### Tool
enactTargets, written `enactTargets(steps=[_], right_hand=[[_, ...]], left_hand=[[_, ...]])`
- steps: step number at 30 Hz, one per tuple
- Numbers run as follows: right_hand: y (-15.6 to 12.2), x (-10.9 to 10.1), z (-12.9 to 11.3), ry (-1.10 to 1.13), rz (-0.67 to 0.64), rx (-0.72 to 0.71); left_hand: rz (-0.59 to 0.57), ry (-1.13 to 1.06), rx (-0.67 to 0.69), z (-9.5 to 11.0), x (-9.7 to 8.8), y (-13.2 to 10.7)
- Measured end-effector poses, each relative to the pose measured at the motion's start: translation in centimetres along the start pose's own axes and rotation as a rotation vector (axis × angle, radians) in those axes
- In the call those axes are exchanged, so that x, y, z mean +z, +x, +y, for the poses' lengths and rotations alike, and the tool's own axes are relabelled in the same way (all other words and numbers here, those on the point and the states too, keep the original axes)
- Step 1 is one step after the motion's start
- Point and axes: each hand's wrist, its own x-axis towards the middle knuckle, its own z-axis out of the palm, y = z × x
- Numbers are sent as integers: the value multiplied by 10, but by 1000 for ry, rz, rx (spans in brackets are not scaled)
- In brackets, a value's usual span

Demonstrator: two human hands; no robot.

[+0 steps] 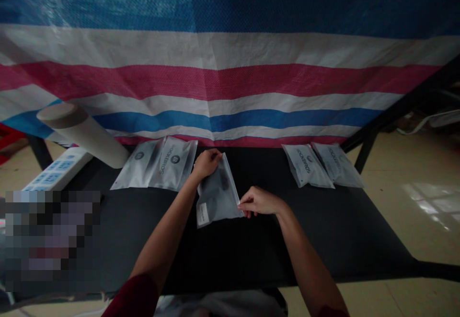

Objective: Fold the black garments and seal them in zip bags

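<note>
A frosted zip bag (220, 194) with a small white label at its lower left corner lies on the black table in front of me. Something dark shows faintly through the plastic. My left hand (207, 163) grips the bag's far top corner, fingers closed. At the near end of the same zip edge, my right hand (259, 201) pinches the corner between thumb and fingers. Left of it rest two printed frosted bags, a nearer one (174, 164) and one beside it (138, 166). Two more bags lie to the right, one (307, 166) next to another (338, 165).
A pale cylindrical bottle (89, 137) with a grey-brown lid leans at the back left, beside a white power strip (59, 168). A pixelated patch covers the left table edge. Behind the black table (230, 259) hangs a striped tarp (215, 82); a dark frame (366, 149) stands right.
</note>
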Motion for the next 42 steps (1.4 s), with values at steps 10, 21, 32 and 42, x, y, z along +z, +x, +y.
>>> enactTargets(steps=[10, 21, 32, 42], right_hand=[[-7, -12, 1, 151, 232, -12], [15, -1, 11, 94, 496, -112], [28, 2, 24, -63, 546, -69], [26, 13, 2, -303, 550, -15]], left_hand=[[224, 166, 111, 25, 3, -29], [140, -6, 207, -4, 31, -83], [46, 72, 235, -12, 42, -82], [-39, 67, 350, 0, 36, -93]])
